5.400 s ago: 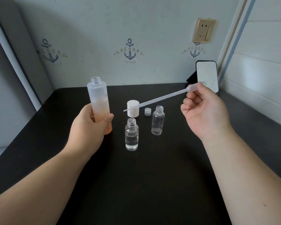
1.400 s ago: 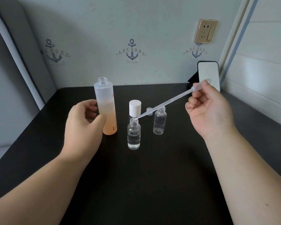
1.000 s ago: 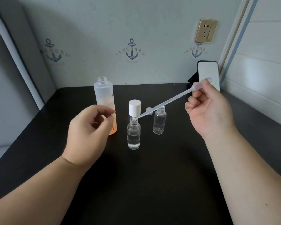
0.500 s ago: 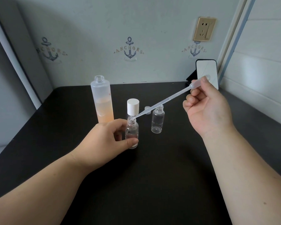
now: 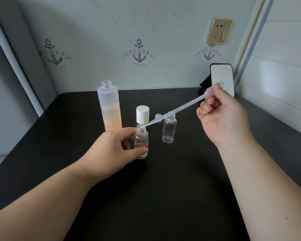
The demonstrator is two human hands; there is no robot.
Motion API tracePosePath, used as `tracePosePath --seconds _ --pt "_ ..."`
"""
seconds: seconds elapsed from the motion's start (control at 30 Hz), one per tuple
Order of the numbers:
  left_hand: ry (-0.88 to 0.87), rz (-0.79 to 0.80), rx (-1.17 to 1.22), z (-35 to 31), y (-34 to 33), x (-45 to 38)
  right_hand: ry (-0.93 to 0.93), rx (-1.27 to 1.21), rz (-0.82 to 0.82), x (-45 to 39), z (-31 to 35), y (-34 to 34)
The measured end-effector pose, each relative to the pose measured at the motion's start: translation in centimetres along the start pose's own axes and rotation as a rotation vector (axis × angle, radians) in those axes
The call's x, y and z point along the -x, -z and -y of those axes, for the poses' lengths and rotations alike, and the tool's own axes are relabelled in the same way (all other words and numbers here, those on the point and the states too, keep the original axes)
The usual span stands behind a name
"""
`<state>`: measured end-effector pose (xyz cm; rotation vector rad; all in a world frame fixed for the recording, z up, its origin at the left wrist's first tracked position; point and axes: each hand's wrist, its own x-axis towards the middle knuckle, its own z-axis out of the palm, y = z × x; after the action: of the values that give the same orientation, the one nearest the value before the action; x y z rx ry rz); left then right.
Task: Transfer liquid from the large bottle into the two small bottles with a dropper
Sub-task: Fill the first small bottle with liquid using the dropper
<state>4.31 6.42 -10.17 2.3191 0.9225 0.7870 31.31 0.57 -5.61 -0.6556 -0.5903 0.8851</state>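
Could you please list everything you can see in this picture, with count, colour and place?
large bottle: one, frosted, peach liquid, open, back left of table.
small bottles: two, clear; near one held, far one to its right.
dropper: one, translucent, tip at the near bottle's mouth.
white cap: one, behind the near bottle.
small clear cap: one, behind the dropper.
table: one, black.
phone: one, back right.
wall socket: one, gold.
left hand: grips near bottle.
right hand: pinches dropper bulb.

Peach-tinted frosted large bottle (image 5: 109,108), white cap (image 5: 142,113), black table (image 5: 163,188), navy-anchor-patterned wall (image 5: 139,53).
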Motion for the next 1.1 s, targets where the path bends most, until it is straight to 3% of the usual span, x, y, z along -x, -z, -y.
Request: tracePosePath --seconds 0.77,1.1 --pt "-0.002 0.004 -0.001 -0.37 0.19 0.12 0.035 0.094 -0.001 -0.22 -0.16 0.14" --pt "0.038 0.023 0.051 0.0 0.1 0.23 -0.006 0.072 -0.111 0.06 -0.13 0.09"
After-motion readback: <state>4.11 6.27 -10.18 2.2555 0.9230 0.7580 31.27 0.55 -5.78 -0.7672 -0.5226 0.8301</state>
